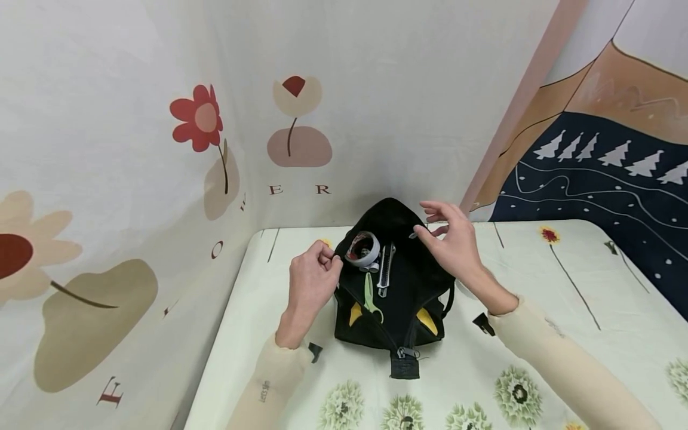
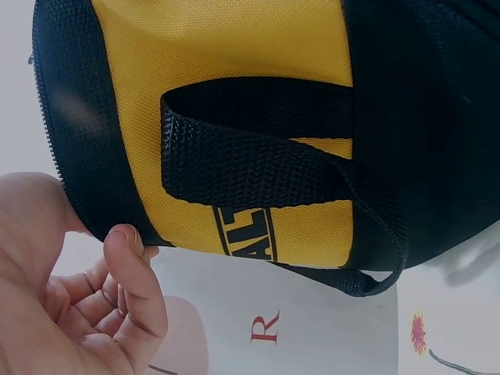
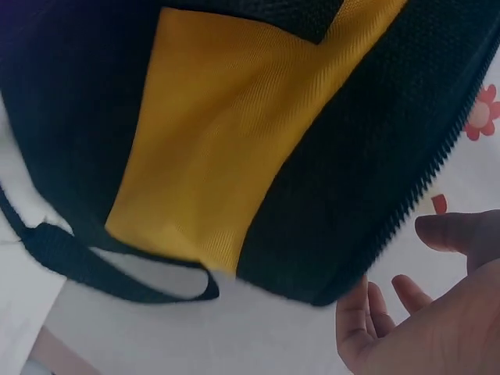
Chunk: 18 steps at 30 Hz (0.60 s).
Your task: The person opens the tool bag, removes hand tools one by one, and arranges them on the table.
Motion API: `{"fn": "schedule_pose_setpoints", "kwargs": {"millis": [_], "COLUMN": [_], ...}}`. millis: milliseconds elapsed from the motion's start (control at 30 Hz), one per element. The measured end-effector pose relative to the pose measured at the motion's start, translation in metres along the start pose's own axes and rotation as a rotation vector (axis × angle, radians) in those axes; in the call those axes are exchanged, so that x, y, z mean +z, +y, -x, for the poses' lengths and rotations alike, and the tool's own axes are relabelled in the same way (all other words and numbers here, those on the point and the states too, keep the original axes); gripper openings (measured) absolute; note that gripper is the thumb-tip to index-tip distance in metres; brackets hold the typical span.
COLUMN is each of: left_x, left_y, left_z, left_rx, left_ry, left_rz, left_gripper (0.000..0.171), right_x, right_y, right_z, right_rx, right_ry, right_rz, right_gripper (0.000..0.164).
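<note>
A black and yellow tool bag point(image 1: 400, 310) sits unzipped on the table, its mouth spread wide. Inside lie a roll of tape point(image 1: 372, 263), a utility knife point(image 1: 385, 270) and green-handled scissors point(image 1: 369, 295). My left hand point(image 1: 314, 276) pinches the left rim of the bag between thumb and fingers. At the right rim is my right hand point(image 1: 454, 242), thumb and fingers apart. In the right wrist view its fingertips point(image 3: 355, 320) are beside the zipper edge, partly behind the fabric; whether they touch it is unclear. The left wrist view shows a webbing handle point(image 2: 258, 164) on the yellow side.
A floral cloth covers the table point(image 1: 258, 334). A black buckle point(image 1: 484, 324) lies right of the bag and another black piece point(image 1: 315, 352) by the left wrist. Printed fabric walls point(image 1: 376, 89) stand behind and to the left.
</note>
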State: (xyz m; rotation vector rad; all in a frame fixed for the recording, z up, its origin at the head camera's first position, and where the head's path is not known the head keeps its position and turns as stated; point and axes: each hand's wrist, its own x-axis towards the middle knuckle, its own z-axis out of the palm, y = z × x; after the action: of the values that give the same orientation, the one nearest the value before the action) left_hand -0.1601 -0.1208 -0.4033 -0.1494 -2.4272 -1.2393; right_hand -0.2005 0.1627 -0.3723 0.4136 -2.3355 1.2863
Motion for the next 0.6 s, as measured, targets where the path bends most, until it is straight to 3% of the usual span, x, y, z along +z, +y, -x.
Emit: {"fn": "schedule_pose_setpoints", "kwargs": {"millis": [333, 600], "left_x": [0.000, 0.000], "left_y": [-0.001, 0.000], "left_z": [0.001, 0.001], "left_rx": [0.008, 0.024], "left_ry": [-0.003, 0.005], "left_rz": [-0.014, -0.016], "left_gripper": [0.012, 0.010], "right_x": [0.027, 0.041], "right_y": [-0.010, -0.019], "right_z": [-0.007, -0.018], "right_rx": [0.013, -0.042], "right_ry": [-0.062, -0.090], "right_rz": [-0.002, -0.002], "right_gripper": [0.045, 0.043]}}
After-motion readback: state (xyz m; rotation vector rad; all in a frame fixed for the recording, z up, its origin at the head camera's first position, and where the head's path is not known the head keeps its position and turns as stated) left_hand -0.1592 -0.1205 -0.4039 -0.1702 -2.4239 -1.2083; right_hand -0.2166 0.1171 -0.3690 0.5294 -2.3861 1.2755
